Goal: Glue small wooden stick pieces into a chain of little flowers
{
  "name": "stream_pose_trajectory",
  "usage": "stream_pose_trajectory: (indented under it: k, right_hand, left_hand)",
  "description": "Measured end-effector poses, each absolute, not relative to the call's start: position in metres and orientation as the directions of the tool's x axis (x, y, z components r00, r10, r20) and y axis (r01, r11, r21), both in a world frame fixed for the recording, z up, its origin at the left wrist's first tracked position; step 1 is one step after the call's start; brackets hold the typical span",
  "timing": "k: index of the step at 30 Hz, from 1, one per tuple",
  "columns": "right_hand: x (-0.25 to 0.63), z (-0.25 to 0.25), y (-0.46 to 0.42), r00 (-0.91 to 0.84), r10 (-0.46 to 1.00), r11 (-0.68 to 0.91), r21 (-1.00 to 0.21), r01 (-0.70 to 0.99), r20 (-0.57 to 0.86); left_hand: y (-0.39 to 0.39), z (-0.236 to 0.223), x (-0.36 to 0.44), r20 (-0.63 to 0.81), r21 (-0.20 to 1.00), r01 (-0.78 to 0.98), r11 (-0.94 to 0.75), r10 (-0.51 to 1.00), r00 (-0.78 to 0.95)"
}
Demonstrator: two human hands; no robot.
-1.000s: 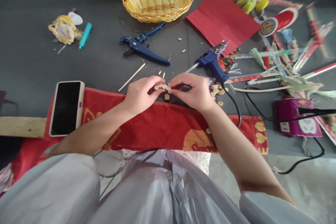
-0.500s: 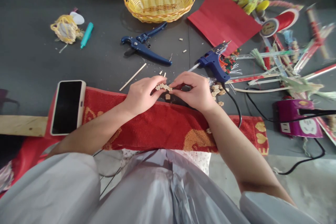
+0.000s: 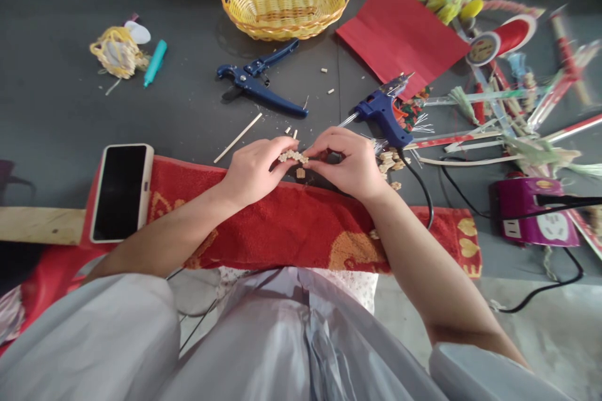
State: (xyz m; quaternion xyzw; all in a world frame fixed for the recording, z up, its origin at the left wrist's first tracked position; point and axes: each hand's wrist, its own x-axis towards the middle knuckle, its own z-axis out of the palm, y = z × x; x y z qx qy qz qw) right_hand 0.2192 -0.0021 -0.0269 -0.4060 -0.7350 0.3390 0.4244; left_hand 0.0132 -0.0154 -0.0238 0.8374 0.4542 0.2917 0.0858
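Between my two hands is a short curved chain of small pale wooden pieces (image 3: 293, 155), joined in flower-like clusters. My left hand (image 3: 254, 166) pinches its left end between thumb and fingers. At the right end, my right hand (image 3: 348, 160) has thumb and forefinger closed on it. Just below the chain lies a loose wooden cluster (image 3: 300, 173) at the towel's edge. Several more wooden clusters (image 3: 388, 161) are heaped beside my right hand. A thin pale stick (image 3: 237, 138) rests on the table left of my left hand, and small cut bits (image 3: 295, 134) lie beyond the fingers.
A blue glue gun (image 3: 383, 116) with a black cord lies right of centre. Blue cutters (image 3: 261, 84) and a yellow wicker basket (image 3: 286, 28) are farther back. A phone (image 3: 121, 193) sits left on the red towel (image 3: 282, 225). Red paper (image 3: 402, 31), a thread spool (image 3: 510, 36) and a purple socket block (image 3: 522, 207) are right.
The whole view has shifted very slightly since the first frame. Both hands keep their hold on the wooden chain with hardly any movement.
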Motion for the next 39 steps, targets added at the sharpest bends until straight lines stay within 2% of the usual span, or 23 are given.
stream_pose_trajectory:
  k: [13,22,39]
  right_hand:
    - [0.2186,-0.0284,-0.0021,-0.323,0.880,0.444,-0.844,0.302,0.348]
    - [0.2188,-0.0272,-0.0017,-0.328,0.889,0.423,-0.850,0.315,0.321]
    - [0.2184,-0.0255,-0.0023,-0.334,0.887,0.425,-0.848,0.318,0.319]
  left_hand:
    - [-0.0147,-0.0242,0.0133,0.467,0.343,0.707,-0.618,0.766,0.442]
    - [-0.0149,-0.0248,0.0137,0.503,0.353,0.679,-0.643,0.743,0.442]
    - [-0.0151,-0.0229,0.0141,0.454,0.341,0.714,-0.611,0.772,0.444]
